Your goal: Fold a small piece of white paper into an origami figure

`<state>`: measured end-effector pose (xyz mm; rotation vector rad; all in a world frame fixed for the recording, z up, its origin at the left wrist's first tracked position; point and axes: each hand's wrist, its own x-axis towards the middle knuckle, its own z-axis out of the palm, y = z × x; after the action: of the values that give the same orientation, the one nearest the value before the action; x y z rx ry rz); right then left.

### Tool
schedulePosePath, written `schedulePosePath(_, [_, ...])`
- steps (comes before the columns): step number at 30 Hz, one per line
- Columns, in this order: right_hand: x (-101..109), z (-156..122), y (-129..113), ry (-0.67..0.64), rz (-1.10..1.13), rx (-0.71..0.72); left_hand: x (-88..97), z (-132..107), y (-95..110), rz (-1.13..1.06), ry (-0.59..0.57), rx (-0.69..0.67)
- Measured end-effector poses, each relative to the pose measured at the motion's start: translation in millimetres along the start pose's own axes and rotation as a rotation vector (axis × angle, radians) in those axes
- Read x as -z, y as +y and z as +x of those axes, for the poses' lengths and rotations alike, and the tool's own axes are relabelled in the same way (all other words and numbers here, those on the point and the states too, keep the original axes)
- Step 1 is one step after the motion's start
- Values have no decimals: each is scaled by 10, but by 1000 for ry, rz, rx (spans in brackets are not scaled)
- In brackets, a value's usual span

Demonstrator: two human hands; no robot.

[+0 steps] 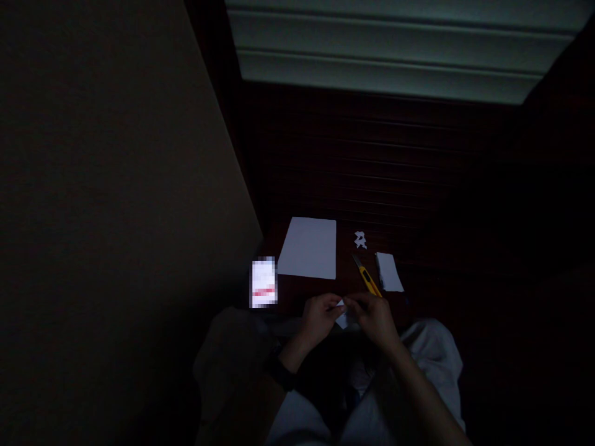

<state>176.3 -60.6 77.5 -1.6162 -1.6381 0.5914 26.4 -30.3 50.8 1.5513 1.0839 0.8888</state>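
Observation:
A small piece of white paper (343,320) is pinched between my two hands, close to the near edge of the dark table. My left hand (320,317) grips its left side with thumb and fingers. On its right side, my right hand (372,314) is closed on it in the same way; the fingertips hide the paper's upper part. Just beyond my right hand lies a yellow utility knife (367,275) with its blade pointing away. A large white sheet of paper (309,248) rests flat farther off, to the left of the knife.
A lit screen (263,283), blurred out, stands at the table's left. Torn paper scraps (360,240) lie behind the knife, and a stack of white paper pieces (389,272) sits to its right. A wall (139,155) rises at the left. The scene is dim.

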Motion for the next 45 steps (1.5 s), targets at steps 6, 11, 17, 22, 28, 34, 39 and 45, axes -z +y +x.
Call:
schedulePosePath(6, [26, 15, -61, -18, -90, 62, -1, 1, 44, 27, 44, 10])
schedulePosePath(11, [9, 21, -54, -6, -75, 51, 7, 8, 3, -3, 16, 2])
schedulePosePath(17, [16, 2, -59, 23, 2, 16, 25, 27, -6, -65, 8, 23])
schedulePosePath(22, [49, -44, -89, 113, -51, 107, 36, 55, 29, -111, 40, 60])
schedulePosePath(28, [10, -79, -106, 82, -190, 183, 28, 59, 36, -157, 95, 90])
schedulePosePath(34, [-22, -86, -108, 100, -215, 193, 30, 46, 99, -176, 109, 100])
schedulePosePath(39, [-18, -85, -109, 100, -222, 173, 22, 49, 89, -185, 107, 92])
schedulePosePath(45, [-30, -87, -85, 121, -201, 175, 16, 51, 86, -180, 107, 109])
